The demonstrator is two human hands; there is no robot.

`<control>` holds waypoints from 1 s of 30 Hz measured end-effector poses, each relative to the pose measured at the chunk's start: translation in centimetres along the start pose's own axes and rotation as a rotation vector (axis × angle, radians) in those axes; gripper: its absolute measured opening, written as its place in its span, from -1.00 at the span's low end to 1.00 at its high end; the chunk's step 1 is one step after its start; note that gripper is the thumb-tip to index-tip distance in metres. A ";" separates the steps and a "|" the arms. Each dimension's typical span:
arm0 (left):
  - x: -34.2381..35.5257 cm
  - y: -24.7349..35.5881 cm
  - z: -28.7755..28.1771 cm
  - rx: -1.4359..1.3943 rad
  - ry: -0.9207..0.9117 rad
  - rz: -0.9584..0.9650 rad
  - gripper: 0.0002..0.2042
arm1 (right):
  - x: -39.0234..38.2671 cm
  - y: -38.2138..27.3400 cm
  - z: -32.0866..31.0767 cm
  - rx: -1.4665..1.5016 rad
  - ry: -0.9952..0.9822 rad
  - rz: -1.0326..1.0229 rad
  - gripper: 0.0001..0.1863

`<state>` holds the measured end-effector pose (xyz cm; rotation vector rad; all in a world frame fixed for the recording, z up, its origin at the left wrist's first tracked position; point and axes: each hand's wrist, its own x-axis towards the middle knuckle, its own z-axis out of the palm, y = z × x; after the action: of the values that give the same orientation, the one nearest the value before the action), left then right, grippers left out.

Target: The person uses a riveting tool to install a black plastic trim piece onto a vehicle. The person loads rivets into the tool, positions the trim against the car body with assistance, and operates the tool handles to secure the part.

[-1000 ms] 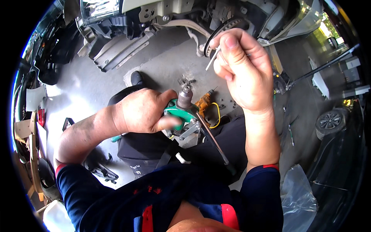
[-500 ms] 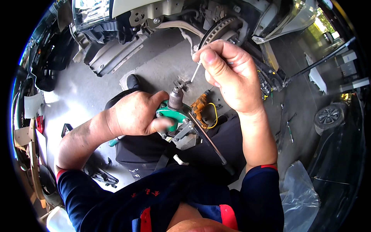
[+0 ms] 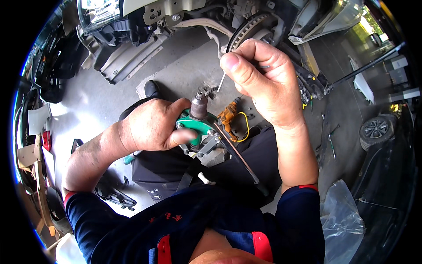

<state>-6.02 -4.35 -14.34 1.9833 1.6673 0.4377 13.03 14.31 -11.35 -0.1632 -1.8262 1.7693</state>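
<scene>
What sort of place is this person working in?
Probably a car repair workshop: a brake disc stands bare with no wheel, a headlight shows nearby, and an orange drill lies on the floor.

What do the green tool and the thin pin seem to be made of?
Green tool: probably painted metal, judging by its glossy, even green coat.
Thin pin: perhaps bare metal, since it looks pale, slender and straight, though plastic can't be ruled out.
</scene>
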 end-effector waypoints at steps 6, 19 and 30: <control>-0.1 -0.5 0.7 0.030 0.109 0.090 -0.33 | 0.2 0.0 0.2 0.017 -0.015 0.021 -0.76; -0.2 -0.2 0.6 -0.001 0.091 0.094 -0.36 | 0.6 0.4 1.5 0.007 -0.031 0.004 -0.78; -0.6 -0.9 0.9 0.057 0.151 0.140 -0.38 | 0.0 0.6 2.3 -0.051 -0.246 0.029 -0.86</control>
<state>-6.40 -4.93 -15.52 2.1644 1.6525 0.6105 11.74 12.35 -11.81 0.0092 -2.0510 1.8306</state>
